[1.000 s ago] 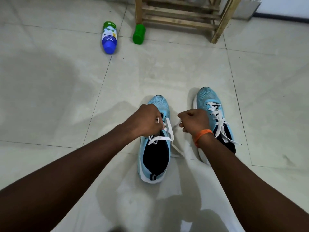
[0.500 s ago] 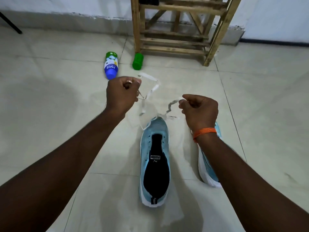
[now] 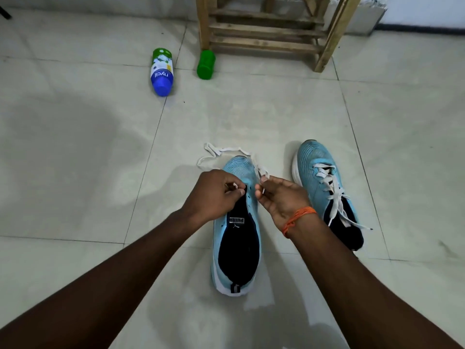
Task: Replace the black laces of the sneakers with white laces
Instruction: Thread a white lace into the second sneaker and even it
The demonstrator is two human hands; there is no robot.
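Observation:
Two light blue sneakers stand on the tiled floor. The left sneaker has bare eyelets and a black tongue. A white lace lies looped on the floor past its toe. My left hand pinches one lace end over the sneaker's front eyelets. My right hand, with an orange thread at the wrist, pinches the other end just to the right. The right sneaker is laced in white, its lace ends trailing loose.
A blue and green bottle lies on the floor at the back left, a green bottle beside it. A wooden rack stands against the far wall.
My hands pulled the white lace out of the left sneaker, lifted it up, then came back down to the sneaker's front eyelets, each holding a lace end.

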